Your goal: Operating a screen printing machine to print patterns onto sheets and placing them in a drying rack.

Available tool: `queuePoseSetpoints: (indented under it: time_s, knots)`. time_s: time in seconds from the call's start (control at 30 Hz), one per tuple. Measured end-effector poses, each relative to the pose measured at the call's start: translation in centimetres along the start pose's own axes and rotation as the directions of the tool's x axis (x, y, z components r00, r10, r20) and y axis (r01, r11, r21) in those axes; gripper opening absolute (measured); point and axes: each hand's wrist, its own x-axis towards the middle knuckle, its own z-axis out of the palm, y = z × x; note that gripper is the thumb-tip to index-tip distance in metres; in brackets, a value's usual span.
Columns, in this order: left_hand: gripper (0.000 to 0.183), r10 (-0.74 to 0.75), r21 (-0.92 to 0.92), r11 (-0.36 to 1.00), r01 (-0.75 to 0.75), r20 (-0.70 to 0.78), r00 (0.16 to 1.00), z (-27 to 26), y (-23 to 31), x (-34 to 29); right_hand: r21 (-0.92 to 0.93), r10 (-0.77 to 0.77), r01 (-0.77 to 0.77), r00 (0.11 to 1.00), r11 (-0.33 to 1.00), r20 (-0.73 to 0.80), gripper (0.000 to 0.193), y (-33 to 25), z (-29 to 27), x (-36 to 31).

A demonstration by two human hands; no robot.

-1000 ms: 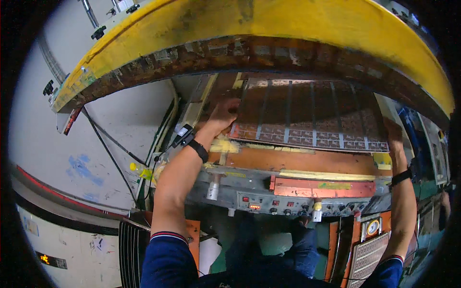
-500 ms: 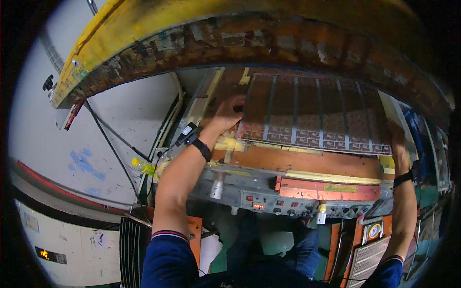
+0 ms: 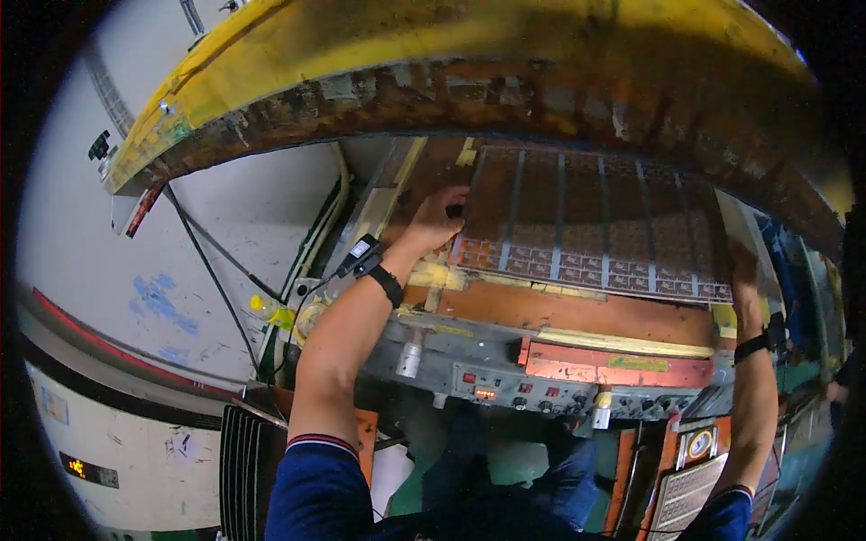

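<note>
A flat brown panel [image 3: 591, 216] with printed grid patterns and several greyish stripes lies on the bed of a machine. At its left edge is my left hand [image 3: 440, 216], with curled fingers and the thumb bent round, gripping that edge. My right hand [image 3: 745, 266] is at the panel's right edge, in deep shadow. Its fingers are too dark to make out. Yellow tape [image 3: 442, 277] is stuck on the bed below the panel's near left corner. The panel's far side is partly covered by the overhanging yellow frame.
A large stained yellow frame [image 3: 379, 45] arches over the bed. Along the front run a control panel [image 3: 514, 394] with knobs and a red bar [image 3: 622, 362]. A yellow-capped bottle [image 3: 271, 310] is at the left. Another patterned panel [image 3: 687, 496] lies at the lower right.
The whole view has shifted slightly, so the yellow frame and bed sit a little lower in the picture. Both hands stay at the panel's edges, with no clear movement of the panel on the bed.
</note>
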Motion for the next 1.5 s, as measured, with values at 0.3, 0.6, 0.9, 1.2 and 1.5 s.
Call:
queuePoseSetpoints:
  time_s: [0.3, 0.6, 0.9, 1.2, 1.5]
  knots:
    - [0.057, 0.084, 0.07, 0.995, -0.077, -0.095, 0.992, -0.3, -0.6, -2.1, 0.064, 0.084, -0.082, 0.996, 0.995, -0.022, 0.039, -11.6, 1.3, -3.6]
    - [0.047, 0.139, 0.15, 0.981, -0.125, -0.088, 0.986, -0.3, -0.1, -8.9, 0.345, 0.193, -0.209, 0.978, 0.915, 0.08, 0.034, -11.4, 3.2, -3.5]
    - [0.041, 0.323, 0.33, 0.901, -0.281, -0.079, 0.943, 0.7, 0.0, -9.0, -0.321, -0.174, 0.129, 0.978, 0.938, -0.116, 0.035, -2.8, 3.8, -0.2]
    - [0.042, 0.32, 0.434, 0.859, -0.27, -0.044, 0.946, -0.1, 0.4, -9.6, 0.143, 0.027, -0.037, 0.997, 0.989, 0.068, 0.029, -3.8, 5.7, 0.4]
    - [0.04, 0.345, 0.478, 0.826, -0.298, -0.01, 0.939, 0.2, 1.6, -8.9, -0.019, -0.114, 0.115, 0.992, 0.993, 0.048, 0.03, -0.5, 4.2, 1.2]
